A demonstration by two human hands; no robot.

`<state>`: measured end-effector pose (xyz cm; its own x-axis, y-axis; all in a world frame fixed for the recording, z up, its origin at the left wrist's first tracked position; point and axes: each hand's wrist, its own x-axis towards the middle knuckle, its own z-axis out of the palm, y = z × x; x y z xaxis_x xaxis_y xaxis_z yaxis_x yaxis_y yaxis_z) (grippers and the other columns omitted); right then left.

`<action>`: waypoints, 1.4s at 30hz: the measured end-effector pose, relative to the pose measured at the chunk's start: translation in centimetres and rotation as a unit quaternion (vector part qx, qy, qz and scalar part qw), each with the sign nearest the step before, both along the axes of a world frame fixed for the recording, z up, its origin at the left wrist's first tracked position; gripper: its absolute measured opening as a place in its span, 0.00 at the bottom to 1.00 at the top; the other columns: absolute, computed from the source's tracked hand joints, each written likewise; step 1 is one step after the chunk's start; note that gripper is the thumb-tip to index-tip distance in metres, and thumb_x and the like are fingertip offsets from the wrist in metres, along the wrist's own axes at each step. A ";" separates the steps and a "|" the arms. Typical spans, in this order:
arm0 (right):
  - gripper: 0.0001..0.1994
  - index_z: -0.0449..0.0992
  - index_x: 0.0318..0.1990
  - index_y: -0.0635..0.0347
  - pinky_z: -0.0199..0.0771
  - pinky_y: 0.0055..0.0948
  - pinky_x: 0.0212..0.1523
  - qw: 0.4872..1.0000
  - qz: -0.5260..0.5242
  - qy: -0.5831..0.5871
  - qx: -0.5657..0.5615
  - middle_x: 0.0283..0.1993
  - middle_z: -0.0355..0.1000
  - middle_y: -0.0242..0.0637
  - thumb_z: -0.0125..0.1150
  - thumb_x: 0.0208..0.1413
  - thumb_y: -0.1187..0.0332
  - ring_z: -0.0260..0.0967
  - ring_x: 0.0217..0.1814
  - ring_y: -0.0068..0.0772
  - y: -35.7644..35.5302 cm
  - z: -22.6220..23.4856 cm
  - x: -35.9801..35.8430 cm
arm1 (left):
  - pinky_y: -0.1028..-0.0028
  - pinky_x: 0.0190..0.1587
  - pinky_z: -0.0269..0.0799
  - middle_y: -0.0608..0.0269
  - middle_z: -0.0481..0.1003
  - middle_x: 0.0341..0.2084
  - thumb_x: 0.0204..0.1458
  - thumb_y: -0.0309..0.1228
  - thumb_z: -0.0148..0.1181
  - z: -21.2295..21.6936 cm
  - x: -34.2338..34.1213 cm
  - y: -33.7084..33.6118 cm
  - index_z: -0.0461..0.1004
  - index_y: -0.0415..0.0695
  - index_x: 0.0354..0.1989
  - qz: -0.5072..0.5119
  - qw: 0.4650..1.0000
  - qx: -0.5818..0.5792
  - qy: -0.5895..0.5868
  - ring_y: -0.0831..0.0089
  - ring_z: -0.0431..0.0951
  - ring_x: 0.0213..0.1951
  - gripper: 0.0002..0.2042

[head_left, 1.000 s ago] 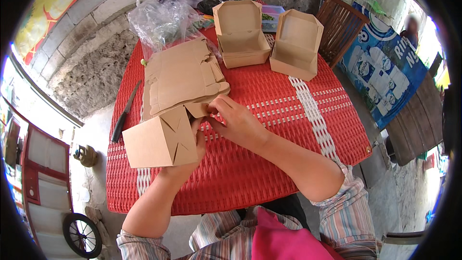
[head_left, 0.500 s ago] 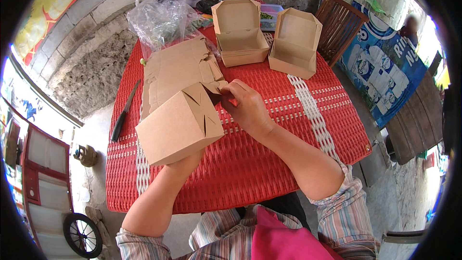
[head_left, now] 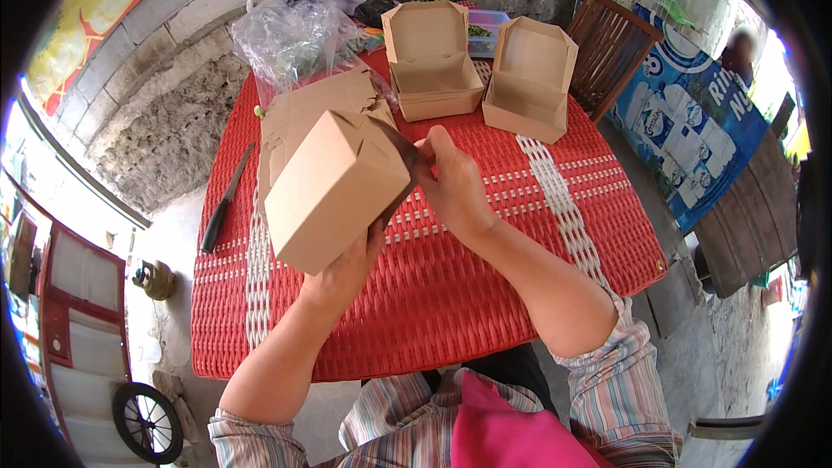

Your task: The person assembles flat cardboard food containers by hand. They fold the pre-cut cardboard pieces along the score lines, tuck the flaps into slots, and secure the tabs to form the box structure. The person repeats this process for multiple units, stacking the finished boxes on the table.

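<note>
A brown cardboard food box (head_left: 334, 182) is tilted up in front of me, its opening turned away to the right. My left hand (head_left: 345, 273) holds it from below, the fingers partly hidden behind the cardboard. At the box's right edge, my right hand (head_left: 455, 182) has its fingers closed on a flap. Under and beyond the box lie flat unfolded cardboard blanks (head_left: 299, 108). Two folded boxes with raised lids, a left one (head_left: 431, 56) and a right one (head_left: 530, 78), stand farther back.
A knife (head_left: 227, 199) with a black handle lies at the left of the red woven table (head_left: 451, 312). Behind the blanks are a clear plastic bag (head_left: 295, 43) and a clear container (head_left: 490, 30) of greens. A wooden chair (head_left: 611, 48) stands at the far right.
The box has turned and tipped up slightly to the right, hiding the slotted side that showed before. My right hand stays at its edge, moved a little right; the left hand shows more.
</note>
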<state>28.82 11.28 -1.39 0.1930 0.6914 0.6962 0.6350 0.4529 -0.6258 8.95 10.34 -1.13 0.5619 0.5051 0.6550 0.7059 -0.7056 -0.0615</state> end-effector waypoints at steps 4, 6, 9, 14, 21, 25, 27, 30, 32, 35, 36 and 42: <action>0.10 0.62 0.38 0.62 0.70 0.34 0.29 0.998 -0.043 0.009 -0.048 0.26 0.70 0.42 0.59 0.53 0.78 0.71 0.26 0.43 -0.5 0.6 0.4 | 0.57 0.48 0.70 0.51 0.73 0.41 0.49 0.34 0.64 2.2 1.0 -1.5 0.73 0.40 0.47 -0.025 0.998 -0.052 -0.008 0.53 0.75 0.43 0.18; 0.09 0.63 0.38 0.62 0.68 0.32 0.28 0.997 -0.025 0.038 -0.065 0.25 0.69 0.40 0.59 0.55 0.77 0.71 0.25 0.37 -0.6 0.8 0.6 | 0.59 0.46 0.70 0.54 0.73 0.37 0.49 0.33 0.63 2.4 1.0 -1.4 0.73 0.41 0.43 -0.021 0.998 -0.055 0.032 0.54 0.75 0.41 0.15; 0.08 0.64 0.40 0.63 0.70 0.32 0.30 0.994 0.023 0.076 -0.071 0.26 0.70 0.40 0.57 0.58 0.75 0.72 0.27 0.33 -0.9 1.9 0.5 | 0.60 0.42 0.70 0.57 0.73 0.32 0.49 0.29 0.61 2.4 0.3 -0.8 0.72 0.42 0.37 -0.014 0.997 -0.050 0.064 0.57 0.74 0.38 0.09; 0.10 0.63 0.52 0.63 0.76 0.34 0.42 0.959 0.169 0.219 -0.053 0.37 0.74 0.45 0.51 0.64 0.74 0.76 0.37 0.36 -0.7 1.7 0.6 | 0.60 0.39 0.69 0.55 0.70 0.30 0.51 0.21 0.57 3.0 0.0 -0.4 0.70 0.40 0.35 -0.009 0.999 -0.043 -0.018 0.55 0.72 0.35 0.04; 0.39 0.45 0.70 0.54 0.74 0.38 0.54 0.969 0.186 0.151 -0.066 0.56 0.69 0.51 0.56 0.52 0.82 0.72 0.55 0.47 -0.6 -0.1 -1.0 | 0.69 0.32 0.67 0.60 0.68 0.31 0.59 0.20 0.50 2.7 -0.5 0.2 0.67 0.38 0.40 -0.080 0.954 -0.110 -0.266 0.69 0.69 0.31 0.04; 0.49 0.46 0.73 0.49 0.57 0.44 0.69 0.979 0.185 -0.081 0.015 0.68 0.56 0.54 0.69 0.44 0.76 0.55 0.71 0.51 -1.4 0.8 -2.1 | 0.72 0.43 0.72 0.63 0.72 0.39 0.65 0.26 0.45 2.4 -1.4 0.0 0.64 0.40 0.48 -0.184 0.797 -0.366 -0.445 0.79 0.72 0.41 0.07; 0.49 0.47 0.72 0.50 0.53 0.46 0.70 0.978 0.142 -0.143 0.044 0.70 0.52 0.53 0.71 0.42 0.74 0.51 0.72 0.51 -2.0 1.2 -3.1 | 0.71 0.50 0.74 0.61 0.74 0.42 0.64 0.26 0.47 3.5 -1.1 -0.5 0.64 0.40 0.48 -0.283 0.673 -0.445 -0.518 0.77 0.74 0.47 0.07; 0.48 0.48 0.72 0.53 0.57 0.45 0.66 0.979 0.112 -0.158 0.066 0.68 0.55 0.53 0.71 0.42 0.73 0.56 0.68 0.53 -2.5 1.7 -3.4 | 0.64 0.57 0.73 0.55 0.72 0.48 0.59 0.30 0.59 4.2 -1.4 -1.2 0.63 0.39 0.51 -0.380 0.606 -0.490 -0.499 0.68 0.75 0.52 0.16; 0.47 0.48 0.72 0.55 0.65 0.44 0.59 0.979 0.151 -0.114 0.071 0.63 0.61 0.52 0.70 0.43 0.73 0.63 0.61 0.53 -2.7 1.7 -3.4 | 0.62 0.57 0.72 0.52 0.72 0.51 0.54 0.31 0.66 4.2 -1.9 -1.3 0.63 0.36 0.55 -0.410 0.603 -0.496 -0.472 0.63 0.74 0.54 0.24; 0.46 0.48 0.72 0.56 0.75 0.40 0.44 0.969 0.231 -0.045 0.078 0.52 0.70 0.47 0.67 0.45 0.73 0.72 0.46 0.51 -3.4 1.9 -3.0 | 0.61 0.57 0.72 0.51 0.73 0.50 0.54 0.30 0.66 4.5 -2.3 -1.4 0.64 0.33 0.57 -0.399 0.653 -0.482 -0.427 0.62 0.74 0.55 0.25; 0.45 0.49 0.72 0.56 0.76 0.39 0.39 0.969 0.226 -0.052 0.083 0.47 0.71 0.45 0.66 0.45 0.73 0.74 0.41 0.49 -4.0 2.1 -3.0 | 0.62 0.57 0.72 0.51 0.73 0.50 0.54 0.29 0.66 4.5 -2.2 -1.5 0.65 0.33 0.56 -0.383 0.658 -0.473 -0.444 0.63 0.74 0.54 0.24; 0.37 0.56 0.70 0.59 0.77 0.35 0.32 0.975 0.157 -0.142 0.066 0.43 0.73 0.41 0.60 0.49 0.77 0.74 0.34 0.41 -4.8 3.5 -3.8 | 0.69 0.51 0.74 0.52 0.75 0.47 0.55 0.25 0.64 3.8 -1.8 -1.0 0.71 0.31 0.49 -0.344 0.664 -0.413 -0.520 0.67 0.78 0.46 0.15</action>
<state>25.01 6.48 2.07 -0.2270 0.5866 0.7774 0.5915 0.7172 -0.3684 7.16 9.31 2.70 0.3063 0.7910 0.5296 -0.4431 -0.3740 0.8148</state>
